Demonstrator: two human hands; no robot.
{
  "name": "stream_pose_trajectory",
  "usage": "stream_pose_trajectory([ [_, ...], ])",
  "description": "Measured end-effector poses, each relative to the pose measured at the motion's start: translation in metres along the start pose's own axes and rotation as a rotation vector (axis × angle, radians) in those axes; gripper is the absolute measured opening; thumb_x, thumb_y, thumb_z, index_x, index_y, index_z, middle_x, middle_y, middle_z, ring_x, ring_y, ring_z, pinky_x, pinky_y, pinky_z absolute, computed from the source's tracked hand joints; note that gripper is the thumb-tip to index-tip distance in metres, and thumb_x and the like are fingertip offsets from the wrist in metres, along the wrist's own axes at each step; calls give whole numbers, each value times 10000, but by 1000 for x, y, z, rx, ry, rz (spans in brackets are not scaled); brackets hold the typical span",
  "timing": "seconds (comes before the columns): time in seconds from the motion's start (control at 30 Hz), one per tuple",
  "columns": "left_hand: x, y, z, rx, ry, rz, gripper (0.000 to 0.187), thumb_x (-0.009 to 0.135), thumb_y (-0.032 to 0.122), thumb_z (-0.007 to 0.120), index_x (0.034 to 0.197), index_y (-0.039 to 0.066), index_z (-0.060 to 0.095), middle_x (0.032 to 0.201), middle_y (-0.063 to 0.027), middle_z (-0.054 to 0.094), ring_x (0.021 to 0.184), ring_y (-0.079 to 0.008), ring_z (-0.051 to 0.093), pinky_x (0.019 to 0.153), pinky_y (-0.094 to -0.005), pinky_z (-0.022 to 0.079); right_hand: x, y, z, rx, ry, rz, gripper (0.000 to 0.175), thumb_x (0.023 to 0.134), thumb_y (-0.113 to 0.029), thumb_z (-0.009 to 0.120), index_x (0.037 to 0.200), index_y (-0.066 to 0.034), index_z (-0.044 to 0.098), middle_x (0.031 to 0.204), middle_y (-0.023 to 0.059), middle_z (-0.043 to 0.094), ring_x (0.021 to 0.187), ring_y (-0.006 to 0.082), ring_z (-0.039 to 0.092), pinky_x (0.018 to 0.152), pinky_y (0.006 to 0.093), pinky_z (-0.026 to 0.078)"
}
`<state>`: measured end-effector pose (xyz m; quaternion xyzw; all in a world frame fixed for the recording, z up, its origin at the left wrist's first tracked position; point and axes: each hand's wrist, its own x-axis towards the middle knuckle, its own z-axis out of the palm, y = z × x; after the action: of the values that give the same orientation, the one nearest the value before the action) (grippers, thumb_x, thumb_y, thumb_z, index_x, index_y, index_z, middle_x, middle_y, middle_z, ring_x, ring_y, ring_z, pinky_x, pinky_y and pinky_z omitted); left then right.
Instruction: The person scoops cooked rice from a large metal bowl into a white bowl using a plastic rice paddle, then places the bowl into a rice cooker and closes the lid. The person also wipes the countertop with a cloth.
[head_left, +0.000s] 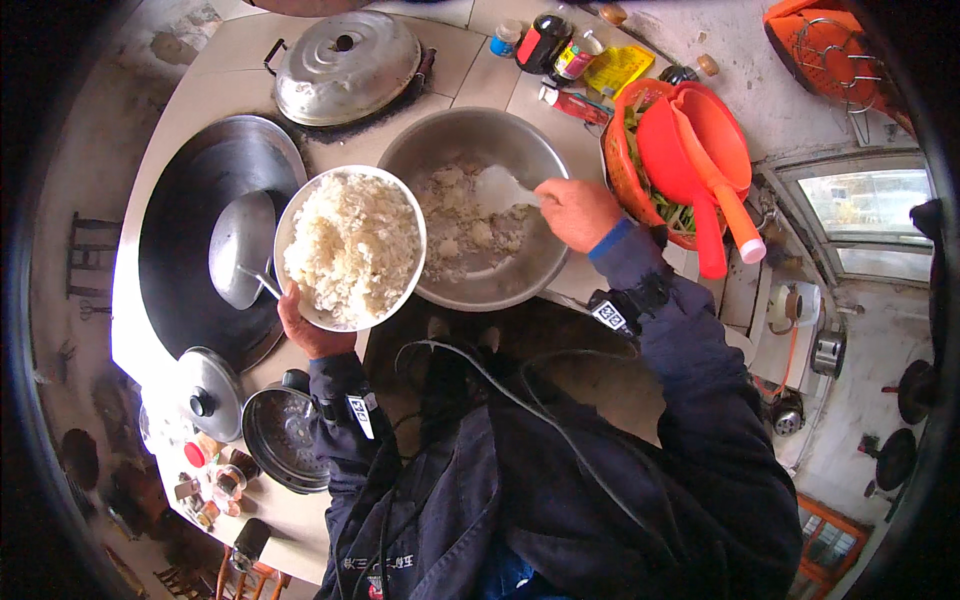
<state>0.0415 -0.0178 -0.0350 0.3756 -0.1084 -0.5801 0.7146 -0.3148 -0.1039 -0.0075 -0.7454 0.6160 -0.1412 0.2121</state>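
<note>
My left hand (315, 326) supports a white bowl (421, 251) at its rim and side, raised between the wok and the basin. Cooked white rice (356, 244) is heaped inside it. A pale rice paddle (499, 189) is gripped by its handle in my right hand (576, 214). Its blade is over a wide metal basin (491, 292), where clumps of rice (480, 236) are scattered across the bottom. Just left of the bowl, a shiny metal ladle (241, 247) rests in the dark wok (176, 300); whether my thumb touches its handle is unclear.
A domed metal lid (345, 67) sits behind the wok. Sauce bottles (545, 43) stand at the back. Red plastic ladles (694, 150) lie on an orange basket (626, 199) of greens at right. A glass lid (210, 394) and a dark pot (281, 435) are at lower left.
</note>
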Motion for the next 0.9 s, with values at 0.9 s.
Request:
stream_pose_trajectory([
  [0.9, 5, -1, -5, -24, -38, -26, 702, 834, 395, 552, 1392, -2, 398, 1344, -179, 521, 1207, -340, 535, 1031, -470, 429, 5, 7, 24, 12, -410, -233, 241, 839, -167, 566, 1028, -124, 708, 925, 128, 691, 889, 343, 644, 781, 446, 503],
])
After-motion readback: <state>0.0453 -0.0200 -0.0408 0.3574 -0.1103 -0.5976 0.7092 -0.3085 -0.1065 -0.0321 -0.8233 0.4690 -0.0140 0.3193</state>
